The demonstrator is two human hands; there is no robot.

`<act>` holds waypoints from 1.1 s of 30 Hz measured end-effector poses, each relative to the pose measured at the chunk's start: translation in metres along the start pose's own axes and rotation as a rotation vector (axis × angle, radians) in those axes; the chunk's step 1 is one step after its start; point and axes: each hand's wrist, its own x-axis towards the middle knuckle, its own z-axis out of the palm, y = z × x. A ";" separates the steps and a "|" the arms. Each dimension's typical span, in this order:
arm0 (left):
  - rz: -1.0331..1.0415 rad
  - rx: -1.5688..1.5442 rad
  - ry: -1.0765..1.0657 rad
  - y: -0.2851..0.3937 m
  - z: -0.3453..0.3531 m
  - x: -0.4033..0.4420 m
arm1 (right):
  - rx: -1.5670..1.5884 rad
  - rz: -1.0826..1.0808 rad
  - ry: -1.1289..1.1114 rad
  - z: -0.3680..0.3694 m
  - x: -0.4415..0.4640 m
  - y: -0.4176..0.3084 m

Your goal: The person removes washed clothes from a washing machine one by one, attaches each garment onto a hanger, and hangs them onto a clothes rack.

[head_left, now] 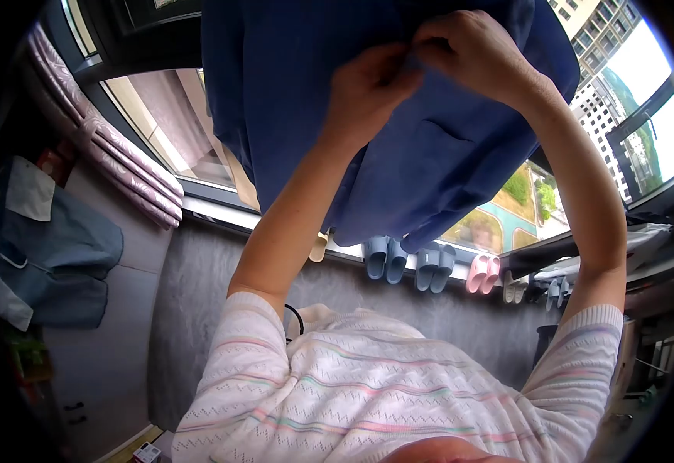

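Note:
A dark blue garment [290, 116], which looks like a jacket or coat, hangs in front of me at the window. A slit like a pocket opening shows on its lower right part. My left hand [368, 92] is closed at the garment's upper front, thumb and fingers pinching the cloth. Close beside it, my right hand [472, 50] is closed too, its fingertips bent onto the same spot. The fingertips of both hands nearly meet, and any small part between them is hidden. The garment's top lies beyond the frame.
Along the window sill stand blue slippers [385, 258], grey-blue slippers [434, 268] and pink slippers [482, 273]. At left are a tied curtain [97, 131] and a grey-blue cloth bag [67, 262]. Grey floor [198, 309] lies below; dark shelving lines the right.

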 end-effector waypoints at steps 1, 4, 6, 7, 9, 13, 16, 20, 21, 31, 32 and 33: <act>0.009 0.045 0.025 -0.001 -0.001 0.003 | 0.035 0.002 0.021 0.001 0.003 0.002; -0.038 0.146 0.057 0.003 -0.005 0.006 | 0.108 0.070 0.034 -0.002 0.015 0.006; -0.069 0.158 0.052 0.003 -0.007 0.006 | 0.116 0.202 -0.037 -0.017 0.024 -0.001; -0.071 0.142 0.040 0.000 -0.006 0.006 | 0.213 0.249 -0.063 -0.025 0.024 -0.014; -0.065 0.134 0.004 -0.006 -0.006 0.007 | 0.050 0.211 -0.105 -0.007 0.032 -0.002; -0.037 0.247 -0.055 -0.005 -0.010 0.012 | 0.022 0.114 -0.095 0.012 0.041 0.021; 0.105 0.463 -0.035 0.009 -0.006 0.007 | 0.125 0.115 -0.164 -0.001 0.040 0.020; 0.431 0.645 0.038 0.006 -0.005 0.009 | 0.355 0.190 -0.185 -0.007 0.035 0.015; 0.473 0.678 0.025 0.006 -0.004 0.009 | 0.365 0.199 -0.191 -0.008 0.034 0.015; 0.616 0.849 -0.017 0.018 -0.006 0.009 | 0.438 0.214 -0.193 -0.015 0.029 0.009; 0.620 0.797 0.000 0.017 -0.006 0.009 | 0.473 0.219 -0.188 -0.017 0.028 0.006; 0.628 0.768 0.019 0.017 -0.006 0.009 | 0.467 0.238 -0.191 -0.017 0.028 0.005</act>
